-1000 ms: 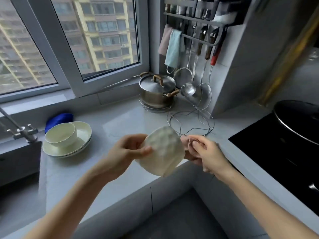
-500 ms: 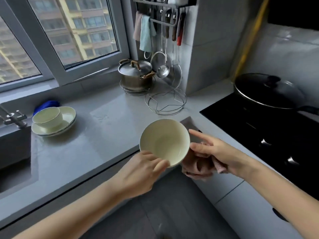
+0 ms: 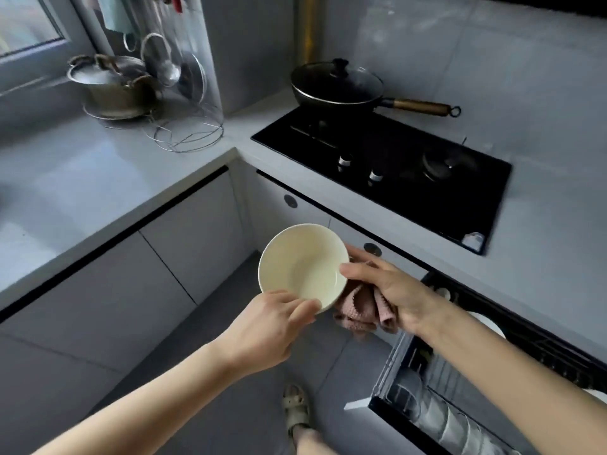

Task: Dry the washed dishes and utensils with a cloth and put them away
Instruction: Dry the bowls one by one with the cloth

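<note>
The cream bowl (image 3: 302, 266) sits mid-air over the floor, out in front of the corner cabinets, mouth tilted up toward the camera. The left hand (image 3: 266, 326) pinches its near rim, thumb over the lip. The right hand (image 3: 391, 290) has its thumb against the right edge of the rim, with the pink cloth (image 3: 361, 308) bunched under its fingers behind the bowl, so both hands are gripping.

Down at the near right, an open dish rack drawer (image 3: 453, 399) is pulled out from under the tabletop (image 3: 98, 178), with what look like plates or glasses stood in it, too blurred to be certain. That looks like where this bowl is headed.

Here is the risk, as I judge it. The left hand's hold is a shallow pinch on a smooth rim, so if the right hand lets go to free the cloth, the bowl could pivot and slip to the tiled floor, right by the sandalled foot (image 3: 297, 408). Lowered too fast, the bowl could also knock the drawer's front edge or the dishes already racked. And the cloth trailing below could snag on the rack wires.
</note>
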Available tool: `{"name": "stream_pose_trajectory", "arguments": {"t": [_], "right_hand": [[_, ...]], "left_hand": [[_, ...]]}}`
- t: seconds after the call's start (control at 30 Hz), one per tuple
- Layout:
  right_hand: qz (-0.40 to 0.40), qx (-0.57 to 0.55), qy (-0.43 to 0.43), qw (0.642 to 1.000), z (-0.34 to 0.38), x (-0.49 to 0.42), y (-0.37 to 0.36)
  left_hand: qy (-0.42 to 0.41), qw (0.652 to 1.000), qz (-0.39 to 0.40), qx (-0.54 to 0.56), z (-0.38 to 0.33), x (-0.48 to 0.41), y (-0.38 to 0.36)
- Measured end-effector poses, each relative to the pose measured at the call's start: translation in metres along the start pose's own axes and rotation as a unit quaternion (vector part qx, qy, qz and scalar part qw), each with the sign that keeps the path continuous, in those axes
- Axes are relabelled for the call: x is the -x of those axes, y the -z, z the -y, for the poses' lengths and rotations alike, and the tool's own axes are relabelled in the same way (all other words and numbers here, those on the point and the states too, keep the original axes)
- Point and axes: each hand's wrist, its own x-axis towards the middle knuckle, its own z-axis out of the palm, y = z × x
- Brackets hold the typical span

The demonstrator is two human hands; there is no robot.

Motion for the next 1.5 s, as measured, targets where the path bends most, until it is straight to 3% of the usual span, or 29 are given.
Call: {"name": "stream_pose_trajectory", "arguments": {"t": [0.2, 0.33, 0.47, 0.57, 0.63, 0.77, 0.83, 1.0, 1.1, 1.3, 1.5], "right_hand": [[-0.179, -0.001, 0.025, 0.984, -0.032, 0.088, 0.082], [-0.28, 0.076, 0.029, 0.957, -0.061, 0.159, 0.17], [-0.388, 0.221, -0.006, 0.895, -0.104, 0.226, 0.274], [-0.43, 0.336, -0.132, 0.827, -0.145, 0.258, 0.343], [-0.429, 0.378, -0.176, 0.801, -0.177, 0.271, 0.378], [-0.425, 0.339, -0.242, 0.804, -0.246, 0.273, 0.42], [-0.414, 0.269, -0.265, 0.828, -0.291, 0.27, 0.439], [-0.451, 0.258, -0.313, 0.795, -0.366, 0.256, 0.451], [-0.447, 0.216, -0.332, 0.802, -0.403, 0.24, 0.454], [-0.47, 0.248, -0.324, 0.782, -0.419, 0.217, 0.439], [-0.402, 0.295, -0.342, 0.796, -0.414, 0.22, 0.439]], "left_hand": [[-0.117, 0.992, 0.04, 0.03, -0.076, -0.067, -0.04], [-0.139, 0.987, 0.054, 0.055, -0.134, -0.115, -0.089], [-0.103, 0.989, 0.081, 0.075, -0.189, -0.161, -0.152], [-0.065, 0.986, 0.109, 0.105, -0.233, -0.189, -0.197], [-0.038, 0.984, 0.127, 0.12, -0.259, -0.199, -0.222], [0.012, 0.983, 0.124, 0.131, -0.287, -0.201, -0.26], [0.043, 0.98, 0.145, 0.127, -0.291, -0.193, -0.277], [0.081, 0.972, 0.19, 0.109, -0.291, -0.178, -0.3], [0.103, 0.969, 0.2, 0.101, -0.291, -0.17, -0.306], [0.167, 0.958, 0.222, 0.079, -0.287, -0.148, -0.32], [0.195, 0.949, 0.237, 0.071, -0.292, -0.14, -0.314]]}}
